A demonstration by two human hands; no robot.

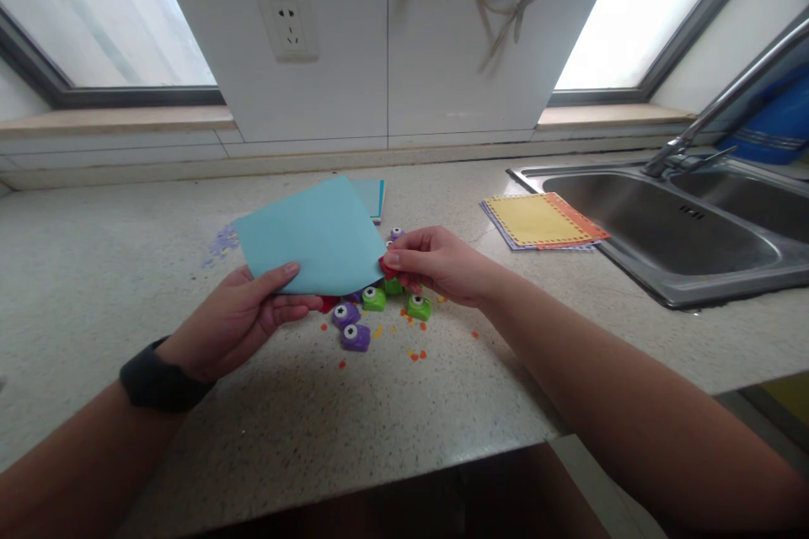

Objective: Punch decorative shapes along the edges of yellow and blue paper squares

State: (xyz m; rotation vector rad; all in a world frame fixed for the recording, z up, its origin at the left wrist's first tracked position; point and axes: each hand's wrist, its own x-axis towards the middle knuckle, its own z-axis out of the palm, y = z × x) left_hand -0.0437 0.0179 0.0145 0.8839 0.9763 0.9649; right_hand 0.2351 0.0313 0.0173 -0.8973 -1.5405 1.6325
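Light-blue rectangular paper [309, 236] is clamped in your left hand [243, 320], seemingly to steady its far corner at the red plastic punch [384, 269] your right hand [442, 264] pinches.

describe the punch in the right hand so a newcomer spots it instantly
On the speckled counter, find the light blue sheet. At its right corner, the right hand pinches the red punch. The purple punches and green punches lie on the counter; this one is held.

Head view: from the wearer's head, above the counter [265, 438]
Facing: forward and down, toward the tiled wall [341, 93]
Nearness: arm's reach
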